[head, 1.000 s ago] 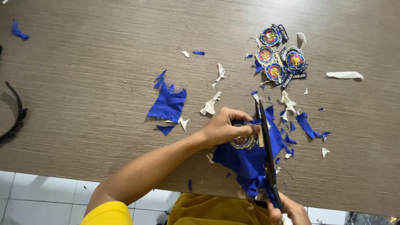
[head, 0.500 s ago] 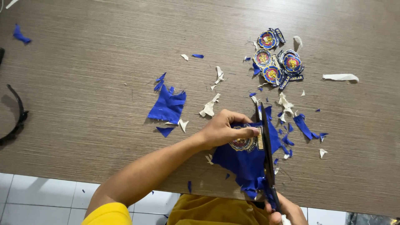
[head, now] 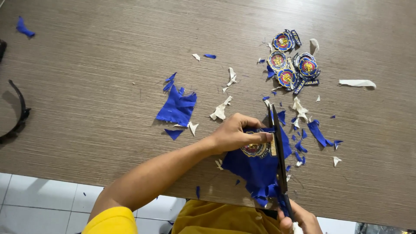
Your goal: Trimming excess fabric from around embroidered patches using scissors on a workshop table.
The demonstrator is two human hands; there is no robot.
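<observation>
Pile of cut round emblems (head: 291, 60), loose blue cloth piece (head: 177, 107), white backing strip (head: 357, 82), black band (head: 18, 113)

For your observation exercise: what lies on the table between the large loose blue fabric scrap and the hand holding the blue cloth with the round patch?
In the head view, white backing scraps and bare table lie there.

yellow short sleeve (head: 108, 220); mustard trousers (head: 216, 219); bare forearms

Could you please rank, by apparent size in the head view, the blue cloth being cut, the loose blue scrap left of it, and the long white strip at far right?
1. blue cloth being cut
2. loose blue scrap
3. long white strip
</observation>
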